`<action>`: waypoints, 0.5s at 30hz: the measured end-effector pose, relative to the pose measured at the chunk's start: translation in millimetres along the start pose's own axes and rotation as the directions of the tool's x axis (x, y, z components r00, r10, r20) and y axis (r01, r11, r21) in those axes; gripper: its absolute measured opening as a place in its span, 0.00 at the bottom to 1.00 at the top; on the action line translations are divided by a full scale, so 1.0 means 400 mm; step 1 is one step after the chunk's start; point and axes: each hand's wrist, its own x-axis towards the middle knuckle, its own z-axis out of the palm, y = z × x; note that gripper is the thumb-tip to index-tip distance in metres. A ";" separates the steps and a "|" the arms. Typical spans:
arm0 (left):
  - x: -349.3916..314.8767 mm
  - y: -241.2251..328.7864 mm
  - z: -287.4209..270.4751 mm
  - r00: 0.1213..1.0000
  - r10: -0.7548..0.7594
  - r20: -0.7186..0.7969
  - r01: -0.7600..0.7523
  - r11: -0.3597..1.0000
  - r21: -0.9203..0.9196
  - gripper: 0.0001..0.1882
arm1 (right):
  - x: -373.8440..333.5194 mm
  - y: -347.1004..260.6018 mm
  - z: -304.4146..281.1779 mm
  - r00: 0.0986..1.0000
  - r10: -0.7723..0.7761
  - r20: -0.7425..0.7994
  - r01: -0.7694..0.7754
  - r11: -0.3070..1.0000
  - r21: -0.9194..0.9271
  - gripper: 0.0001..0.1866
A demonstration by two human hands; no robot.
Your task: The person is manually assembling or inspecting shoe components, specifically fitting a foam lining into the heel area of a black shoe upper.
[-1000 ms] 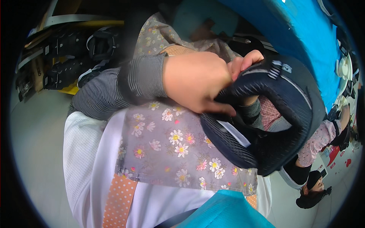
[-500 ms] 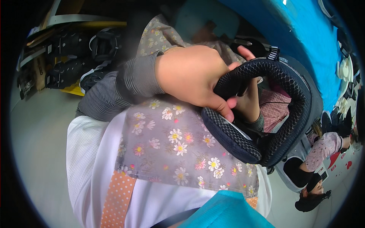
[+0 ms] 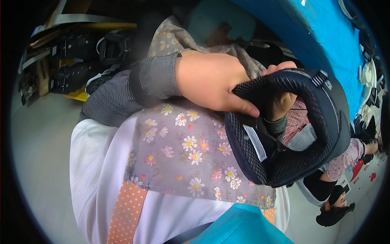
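A black padded boot upper [image 3: 331, 118], mesh-lined, is held above my lap, and I can see through its opening. It has a striped pull loop [image 3: 319, 78] and a white label [image 3: 255, 143] inside. My left hand [image 3: 215, 83] comes from the left and pinches the near left edge, thumb inside the opening, its other fingers hidden behind. My right hand [image 3: 283, 105] shows partly through the opening, its grey cuff below it. Its curled fingers grip the far edge beside the left hand, and the rest is hidden by the upper.
A floral apron [image 3: 195, 146] covers my lap. Black boots [image 3: 111, 46] stand on a rack at the left. A blue covered surface [image 3: 321, 44] runs along the upper right, with white parts [image 3: 367, 81] beyond. Another person [image 3: 337, 203] sits at the lower right.
The upper has shifted slightly right and turned, showing more of its white label. My left hand moved right with it. My right fingers went from stretched out to curled at the far edge.
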 end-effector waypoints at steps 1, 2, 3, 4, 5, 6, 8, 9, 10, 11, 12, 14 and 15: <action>0.003 -0.002 0.010 0.999 0.054 0.000 -0.053 0.992 -0.115 0.27 | 0.001 0.002 0.005 1.000 -0.012 0.005 0.012 1.000 -0.006 0.29; 0.007 -0.003 0.016 0.994 0.106 -0.006 -0.105 0.967 -0.230 0.28 | -0.001 -0.001 0.015 1.000 -0.015 0.002 0.015 1.000 -0.014 0.29; 0.007 0.002 0.011 0.993 0.115 -0.003 -0.112 0.966 -0.231 0.28 | 0.000 -0.001 0.037 0.996 0.070 -0.048 -0.070 0.998 0.008 0.25; 0.001 0.006 0.001 0.996 0.083 0.023 -0.074 0.958 -0.278 0.26 | 0.006 0.005 0.060 0.984 0.157 -0.088 -0.154 0.987 0.041 0.22; -0.002 0.007 -0.005 0.997 0.053 0.052 -0.033 0.945 -0.325 0.24 | 0.017 0.005 0.083 0.949 0.205 -0.241 -0.242 0.961 -0.136 0.30; 0.000 -0.004 0.006 0.997 0.051 0.051 -0.031 0.945 -0.324 0.24 | 0.010 0.001 0.084 0.949 0.206 -0.239 -0.243 0.961 -0.134 0.30; -0.002 -0.033 0.023 0.959 0.208 -0.192 -0.253 0.934 -0.252 0.21 | 0.001 -0.020 0.089 0.976 0.208 -0.067 -0.216 0.880 -0.424 0.42; -0.007 -0.035 0.020 0.959 0.204 -0.196 -0.251 0.934 -0.254 0.21 | -0.016 -0.032 0.057 0.961 0.271 -0.055 -0.227 0.660 -0.716 0.49; -0.005 -0.037 0.020 0.953 0.201 -0.227 -0.262 0.923 -0.282 0.22 | -0.017 -0.057 0.108 0.934 0.334 -0.130 -0.343 0.726 -0.597 0.43; -0.004 -0.040 0.020 0.946 0.198 -0.256 -0.274 0.910 -0.310 0.22 | -0.032 -0.051 0.083 0.920 0.371 -0.126 -0.373 0.732 -0.570 0.47; -0.004 -0.045 0.021 0.947 0.196 -0.253 -0.272 0.910 -0.313 0.22 | -0.048 -0.046 0.058 0.906 0.407 -0.120 -0.403 0.737 -0.543 0.52; -0.004 -0.056 0.027 0.973 0.167 -0.158 -0.210 0.923 -0.321 0.23 | -0.037 -0.052 0.088 0.862 0.481 -0.158 -0.506 0.818 -0.275 0.44; -0.004 -0.056 0.032 0.973 0.166 -0.158 -0.210 0.922 -0.324 0.23 | -0.033 -0.054 0.098 0.814 0.555 -0.168 -0.560 0.828 0.020 0.38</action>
